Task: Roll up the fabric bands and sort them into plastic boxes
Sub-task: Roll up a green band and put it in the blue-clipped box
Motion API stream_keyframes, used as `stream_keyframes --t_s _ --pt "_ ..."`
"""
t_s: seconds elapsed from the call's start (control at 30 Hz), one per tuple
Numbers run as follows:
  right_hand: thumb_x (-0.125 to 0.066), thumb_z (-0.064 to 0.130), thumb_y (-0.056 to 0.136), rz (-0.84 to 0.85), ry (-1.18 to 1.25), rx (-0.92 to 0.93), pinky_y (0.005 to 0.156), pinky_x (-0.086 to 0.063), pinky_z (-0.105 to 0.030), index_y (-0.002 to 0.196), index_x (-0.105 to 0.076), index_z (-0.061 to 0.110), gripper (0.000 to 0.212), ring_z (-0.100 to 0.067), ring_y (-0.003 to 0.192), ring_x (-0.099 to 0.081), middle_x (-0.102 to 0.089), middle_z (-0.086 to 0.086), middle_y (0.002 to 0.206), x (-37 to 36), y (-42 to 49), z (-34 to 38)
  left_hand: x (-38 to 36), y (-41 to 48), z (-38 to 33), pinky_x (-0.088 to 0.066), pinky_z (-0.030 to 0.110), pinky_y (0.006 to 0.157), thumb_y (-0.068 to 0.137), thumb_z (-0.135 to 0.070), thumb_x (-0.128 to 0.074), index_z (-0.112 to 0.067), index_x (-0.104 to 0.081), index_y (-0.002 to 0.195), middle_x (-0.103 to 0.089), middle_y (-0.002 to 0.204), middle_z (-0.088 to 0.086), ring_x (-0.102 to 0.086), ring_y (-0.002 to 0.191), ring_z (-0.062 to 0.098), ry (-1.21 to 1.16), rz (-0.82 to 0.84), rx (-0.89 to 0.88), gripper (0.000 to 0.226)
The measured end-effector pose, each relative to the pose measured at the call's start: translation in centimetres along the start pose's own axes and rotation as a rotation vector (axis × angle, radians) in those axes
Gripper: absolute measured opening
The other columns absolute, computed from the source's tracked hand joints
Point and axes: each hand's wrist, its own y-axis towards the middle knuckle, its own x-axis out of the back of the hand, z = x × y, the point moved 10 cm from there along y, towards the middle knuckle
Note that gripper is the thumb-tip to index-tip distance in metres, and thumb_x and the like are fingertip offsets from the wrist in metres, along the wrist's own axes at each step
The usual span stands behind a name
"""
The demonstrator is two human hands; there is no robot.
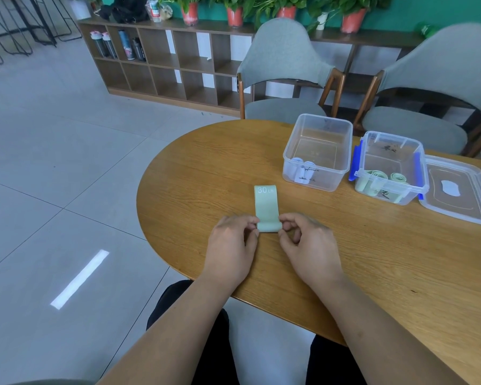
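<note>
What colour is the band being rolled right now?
Pale mint green, with white "30 LB" print at its far end; the band shows clearly in the head view.

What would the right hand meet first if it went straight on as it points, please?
The rolled end of the green band, which the right hand pinches; then likely the left hand.

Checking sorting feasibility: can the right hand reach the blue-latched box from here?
Probably yes: the blue-latched box stands open, a lid beside it, with bare table between it and the right hand, though that hand currently pinches the green band.
</note>
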Motion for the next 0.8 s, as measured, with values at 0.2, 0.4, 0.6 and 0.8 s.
stream_keyframes --t_s 0.2,0.4,0.6,0.8 --pt "-0.074 0.027 0.092 0.009 0.048 -0.042 0.067 -0.056 -0.028 0.109 -0.069 0.033 0.019 -0.006 0.071 -0.061 -0.067 0.023 0.087 -0.18 0.14 -0.54 0.07 0.02 0.19 -0.047 0.022 0.084 0.097 -0.025 -0.071 -0.031 -0.07 0.115 -0.068 0.092 -0.022 -0.054 0.09 -0.001 -0.03 -0.001 0.02 0.02" --pt "-0.072 0.029 0.094 -0.024 -0.028 0.02 0.068 -0.056 -0.029 0.112 -0.074 0.027 0.019 -0.002 0.073 -0.057 -0.062 0.02 0.09 0.05 0.06 0.12 -0.2 -0.01 -0.14 -0.051 0.03 0.086 0.095 -0.025 -0.072 -0.027 -0.07 0.116 -0.067 0.098 -0.019 -0.051 0.092 0.002 0.0 -0.001 -0.018 0.021" --pt "-0.075 0.021 0.092 -0.004 -0.058 0.028 0.071 -0.054 -0.025 0.121 -0.074 0.026 0.029 -0.001 0.075 -0.055 -0.06 0.022 0.091 -0.16 0.13 0.24 -0.27 0.15 0.04 -0.05 0.025 0.086 0.093 -0.018 -0.074 -0.027 -0.071 0.119 -0.067 0.098 -0.019 -0.051 0.09 0.002 0.012 0.003 -0.004 0.028" --pt "-0.07 0.026 0.095 0.004 -0.036 0.031 0.07 -0.054 -0.024 0.125 -0.072 0.03 0.03 0.0 0.075 -0.056 -0.063 0.02 0.093 -0.1 0.04 0.29 -0.02 0.09 -0.08 -0.048 0.023 0.087 0.095 -0.022 -0.071 -0.026 -0.072 0.12 -0.069 0.098 -0.019 -0.052 0.088 0.002 -0.001 -0.011 -0.021 0.025"
